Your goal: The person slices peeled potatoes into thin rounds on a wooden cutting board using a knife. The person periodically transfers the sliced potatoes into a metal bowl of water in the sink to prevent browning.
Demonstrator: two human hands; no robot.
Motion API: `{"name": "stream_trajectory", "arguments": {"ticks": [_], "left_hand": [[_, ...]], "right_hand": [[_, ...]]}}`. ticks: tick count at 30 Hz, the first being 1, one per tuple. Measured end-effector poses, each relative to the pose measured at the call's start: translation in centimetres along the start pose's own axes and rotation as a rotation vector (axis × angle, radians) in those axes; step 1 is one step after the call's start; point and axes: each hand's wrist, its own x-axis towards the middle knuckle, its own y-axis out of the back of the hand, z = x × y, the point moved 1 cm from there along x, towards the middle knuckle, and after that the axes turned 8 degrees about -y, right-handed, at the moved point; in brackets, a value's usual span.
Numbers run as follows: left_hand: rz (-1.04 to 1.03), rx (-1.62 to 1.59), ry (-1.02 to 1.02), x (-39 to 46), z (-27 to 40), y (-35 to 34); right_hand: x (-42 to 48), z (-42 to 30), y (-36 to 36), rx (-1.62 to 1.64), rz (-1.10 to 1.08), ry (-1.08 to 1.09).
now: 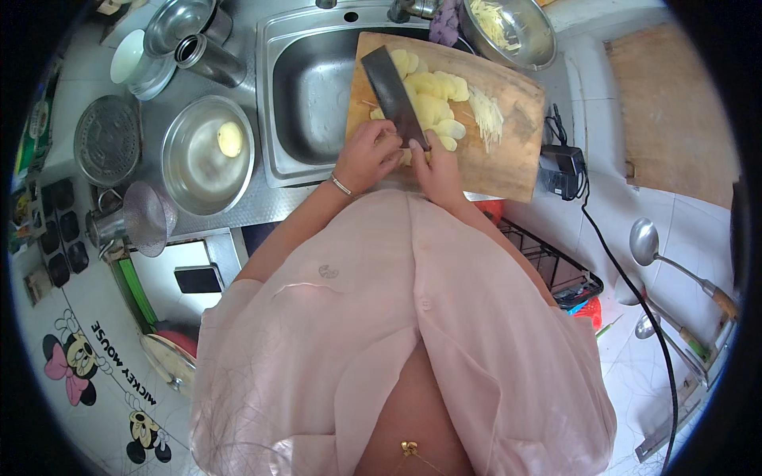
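Note:
A dark-bladed cleaver [393,95] lies tilted over the wooden cutting board [515,140]. My right hand [439,169] grips its near end, thumb and fingers on either side; the handle is hidden. Curled fingers of my left hand [370,152] are at the blade's near left edge, and whether they pinch anything is hidden. Overlapping pale yellow potato slices [431,98] spread along the blade's right side. To the right of them sits a small pile of potato shreds [487,119].
The board overlaps the right side of a steel sink [309,101]. A steel bowl [536,38] at back right contains more shreds. On the left, a steel basin [178,154] holds a peeled potato [230,140]. A power adapter [562,169] with a black cord stands right of the board.

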Motion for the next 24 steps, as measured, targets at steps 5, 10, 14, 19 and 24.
{"name": "stream_trajectory", "arguments": {"ticks": [5,10,14,19,24], "left_hand": [[0.04,0.0,0.115,-0.7,-1.9,-1.0],[0.127,-0.102,0.183,-1.2,-1.4,0.0],[0.193,-0.23,0.428,-4.3,-1.0,0.9],[0.306,-0.383,0.733,-7.5,-1.7,2.5],[0.371,-0.348,0.683,-9.2,-3.0,2.7]], "right_hand": [[1.1,-2.3,2.6,0.096,0.027,-0.142],[-0.2,-0.3,5.7,-0.03,-0.059,-0.117],[-3.0,-0.5,6.1,-0.122,-0.328,-0.145],[-3.2,0.5,4.3,-0.175,-0.423,-0.039],[-2.2,1.1,3.9,-0.253,-0.431,-0.014]]}}
